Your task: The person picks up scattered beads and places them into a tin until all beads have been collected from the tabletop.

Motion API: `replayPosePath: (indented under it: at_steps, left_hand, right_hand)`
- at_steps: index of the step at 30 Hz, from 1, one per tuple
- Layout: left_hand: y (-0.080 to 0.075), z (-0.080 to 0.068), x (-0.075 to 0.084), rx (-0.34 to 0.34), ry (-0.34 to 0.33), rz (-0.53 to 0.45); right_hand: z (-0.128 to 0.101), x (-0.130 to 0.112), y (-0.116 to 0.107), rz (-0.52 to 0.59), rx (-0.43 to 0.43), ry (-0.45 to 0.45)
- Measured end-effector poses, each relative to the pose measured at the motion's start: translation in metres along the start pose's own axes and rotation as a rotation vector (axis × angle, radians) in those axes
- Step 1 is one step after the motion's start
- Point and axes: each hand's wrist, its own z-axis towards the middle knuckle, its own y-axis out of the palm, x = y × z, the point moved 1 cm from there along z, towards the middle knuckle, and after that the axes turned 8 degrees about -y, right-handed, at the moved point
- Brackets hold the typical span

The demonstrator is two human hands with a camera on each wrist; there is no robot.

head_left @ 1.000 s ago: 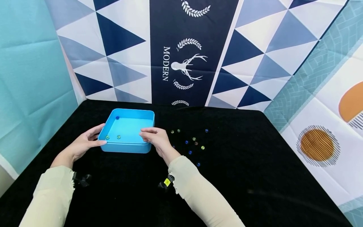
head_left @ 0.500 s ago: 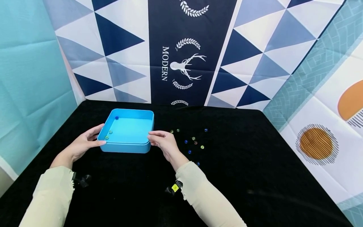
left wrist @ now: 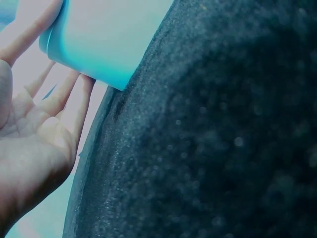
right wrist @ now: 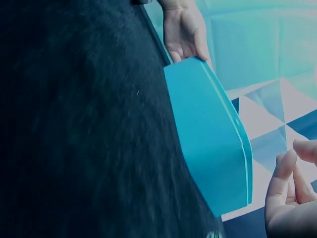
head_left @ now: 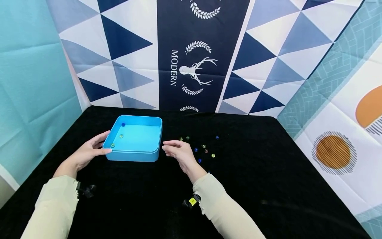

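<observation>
A light-blue, shallow open box point(head_left: 132, 156) stands on the black cloth at the left of the head view. My left hand point(head_left: 91, 148) holds its left corner, thumb at the rim and fingers along the side wall. Inside lie a dark blue marble point(head_left: 123, 124) by the back, a yellow-green marble point(head_left: 121, 136) and another clear greenish marble point(head_left: 112, 145) near my left thumb. My right hand point(head_left: 181, 154) is just right of the box, fingers loosely bent with nothing between them; the right wrist view shows a gap between thumb and fingertips point(right wrist: 286, 161).
Several loose marbles are scattered on the black cloth point(head_left: 253, 186) beyond my right hand, among them a blue marble point(head_left: 217, 137), a yellow marble point(head_left: 213, 155) and a reddish marble point(head_left: 206, 151). Patterned fabric point(head_left: 191, 59) hangs upright behind the table.
My right hand has drawn back from over the box to its right side. One yellow-green marble has rolled left and backward inside the box. My left hand has kept its place.
</observation>
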Motion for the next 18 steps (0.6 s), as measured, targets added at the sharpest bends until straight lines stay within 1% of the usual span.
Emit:
replayPosePath:
  at_steps: [7,14,18]
  left_hand:
    - [0.001,0.003,-0.001,0.006,0.002,0.006]
    - [0.002,0.0,0.0,0.01,0.0,0.011]
    - [0.003,0.0,-0.001,0.012,-0.002,0.015]
  right_hand:
    - [-0.005,0.001,-0.025,-0.014,0.016,-0.014]
    - [-0.008,-0.002,-0.042,0.006,0.034,-0.027]
    - [-0.012,-0.004,-0.051,0.015,0.049,-0.053]
